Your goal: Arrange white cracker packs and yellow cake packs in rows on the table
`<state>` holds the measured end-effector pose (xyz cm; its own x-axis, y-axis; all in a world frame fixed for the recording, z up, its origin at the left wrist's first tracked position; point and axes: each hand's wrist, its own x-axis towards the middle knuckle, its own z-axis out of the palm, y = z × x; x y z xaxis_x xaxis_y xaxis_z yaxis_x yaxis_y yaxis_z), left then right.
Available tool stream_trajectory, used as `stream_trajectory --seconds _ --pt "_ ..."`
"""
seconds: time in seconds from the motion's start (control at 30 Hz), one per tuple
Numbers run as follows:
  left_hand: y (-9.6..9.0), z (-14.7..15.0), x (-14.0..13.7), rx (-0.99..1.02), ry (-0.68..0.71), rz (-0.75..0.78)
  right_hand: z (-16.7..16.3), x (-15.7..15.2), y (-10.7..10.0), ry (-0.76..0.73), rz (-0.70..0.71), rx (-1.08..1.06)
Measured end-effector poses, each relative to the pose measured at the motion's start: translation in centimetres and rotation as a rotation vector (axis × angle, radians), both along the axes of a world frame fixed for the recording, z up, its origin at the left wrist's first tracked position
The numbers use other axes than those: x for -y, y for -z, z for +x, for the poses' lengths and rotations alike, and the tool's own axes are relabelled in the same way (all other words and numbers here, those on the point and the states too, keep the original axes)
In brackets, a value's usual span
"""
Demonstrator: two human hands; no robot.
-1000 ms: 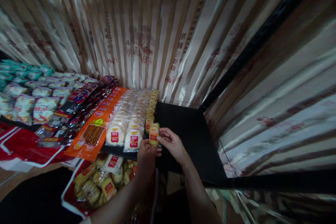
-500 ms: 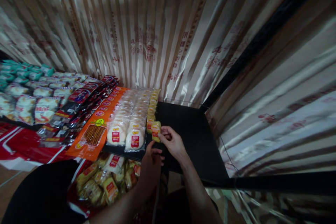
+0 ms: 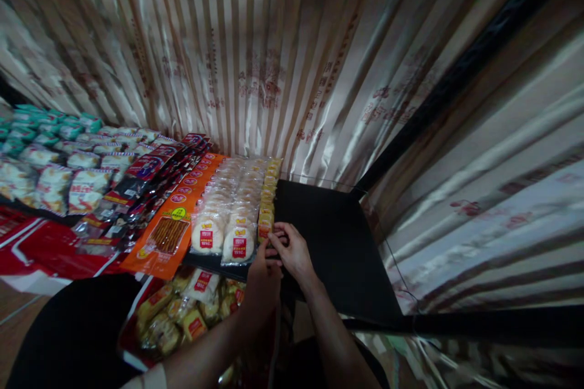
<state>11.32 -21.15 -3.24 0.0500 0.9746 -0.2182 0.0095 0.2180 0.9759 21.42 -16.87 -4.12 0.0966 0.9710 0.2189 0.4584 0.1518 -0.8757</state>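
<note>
My right hand (image 3: 294, 255) is at the front of a row of small yellow snack packets (image 3: 269, 191). Its thumb and fingertips pinch the right edge of the front yellow packet (image 3: 266, 222), which has a red label. Just below, my left hand (image 3: 264, 270) has its fingers stretched out, the tips by that packet's lower edge. Close on the left stand two rows of clear-wrapped round white rice crackers (image 3: 239, 244) with red labels. All of these are on a black shelf (image 3: 328, 243).
Left of the crackers are an orange bag of brown sticks (image 3: 168, 234), dark packets (image 3: 146, 176), white packets (image 3: 89, 188) and green packets (image 3: 55, 124). Below the shelf is a red-edged container (image 3: 130, 340) of loose snacks. A pleated curtain (image 3: 255, 42) and a black post (image 3: 438, 85) stand behind.
The yellow packet in my right hand has moved left and back, into line with the front of its row. Both hands have come closer together. The view has shifted slightly.
</note>
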Motion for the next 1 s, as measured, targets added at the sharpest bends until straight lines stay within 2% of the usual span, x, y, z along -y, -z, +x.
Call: stream_trajectory --seconds 0.13,0.3,0.5,0.7,1.0 --pt "-0.19 -0.03 -0.07 -0.024 0.005 0.007 -0.26 -0.06 -0.34 0.023 -0.026 0.063" --pt "-0.37 -0.08 -0.10 -0.012 -0.028 0.045 -0.47 -0.06 -0.26 0.048 -0.037 0.021" --pt "0.13 0.10 -0.53 0.045 0.022 0.087 -0.40 -0.19 -0.18 0.035 -0.021 0.036" --pt "-0.11 0.07 -0.57 0.004 0.010 0.017 -0.54 -0.11 -0.49 0.025 0.008 0.063" --pt "-0.14 -0.16 -0.53 -0.012 -0.022 0.063 -0.71 -0.06 -0.41 0.035 0.001 0.077"
